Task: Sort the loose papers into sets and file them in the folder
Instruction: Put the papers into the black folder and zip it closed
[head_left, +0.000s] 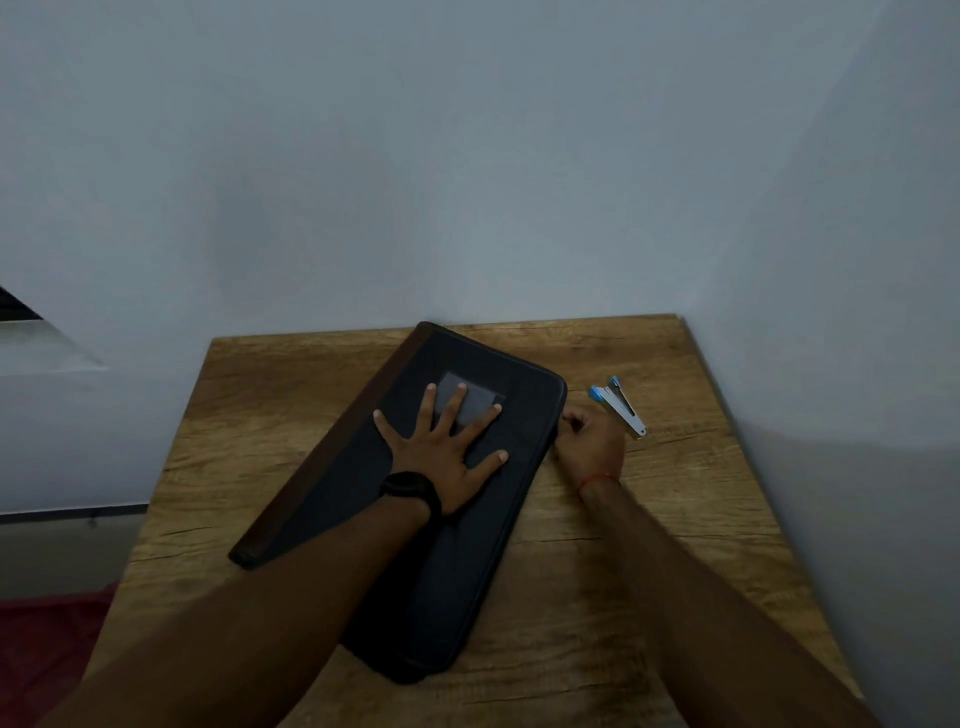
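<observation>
Pressing left hand (441, 449) flat on folder (363, 499)

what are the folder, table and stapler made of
Folder: looks like matte black fabric or faux leather, brown spine, no shine. Table: wood or wood-look laminate, grain and knots showing. Stapler: shiny metal body with blue parts, probably plastic.
</observation>
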